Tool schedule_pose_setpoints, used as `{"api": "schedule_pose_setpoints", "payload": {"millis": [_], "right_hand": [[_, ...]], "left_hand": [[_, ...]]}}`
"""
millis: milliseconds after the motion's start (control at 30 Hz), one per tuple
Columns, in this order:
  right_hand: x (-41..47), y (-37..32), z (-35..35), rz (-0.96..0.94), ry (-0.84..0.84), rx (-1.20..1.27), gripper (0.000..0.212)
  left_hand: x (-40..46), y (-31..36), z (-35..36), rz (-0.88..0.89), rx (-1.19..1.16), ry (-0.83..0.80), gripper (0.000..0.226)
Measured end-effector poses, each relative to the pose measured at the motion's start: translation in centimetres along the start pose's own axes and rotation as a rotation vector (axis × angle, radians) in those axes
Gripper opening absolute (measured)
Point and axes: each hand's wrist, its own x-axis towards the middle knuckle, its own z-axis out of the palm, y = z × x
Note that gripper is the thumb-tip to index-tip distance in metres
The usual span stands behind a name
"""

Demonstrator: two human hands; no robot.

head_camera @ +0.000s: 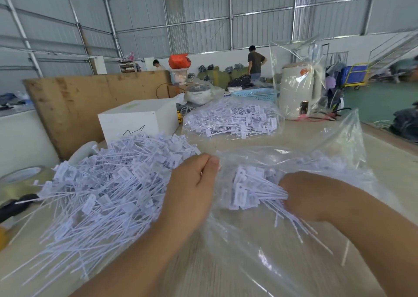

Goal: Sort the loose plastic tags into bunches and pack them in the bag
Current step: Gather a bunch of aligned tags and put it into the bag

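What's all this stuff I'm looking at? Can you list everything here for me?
loose tag pile: one heap, too many to count, white, on the table at left
open bag: one, clear plastic, front right, some tags inside
bunch of tags: one, white, inside the open bag
filled bag: one, clear, full of white tags, further back
white box: one, behind the loose pile
tape roll: one, clear, far left edge
basket: one, light blue, behind the filled bag
table: one, pale beige
people: two in the background, standing far off
left hand: pinches the open bag's edge
right hand: inside the bag, grips the bunch
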Motion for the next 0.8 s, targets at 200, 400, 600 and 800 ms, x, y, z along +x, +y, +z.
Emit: {"api": "schedule_pose_setpoints", "payload": {"millis": [200,400,600,800], "right_hand": [[0.0,-2.1,0.2,-0.031,-0.065,0.623,0.01],[0.3,-3.5,1.1,-0.063,0.043,0.975,0.02],[1.4,-4.1,2.0,-0.063,0.269,0.743,0.019],[1.4,-4.4,2.3,-0.013,0.366,0.705,0.016]], "left_hand": [[-0.6,0.8,0.3,0.056,-0.066,-0.099,0.032],[-0.9,0.3,0.4,0.107,-0.049,-0.185,0.036],[-1.0,0.8,0.3,0.202,-0.05,-0.174,0.042],[-1.1,1.3,-0.2,0.239,-0.074,-0.242,0.044]]}}
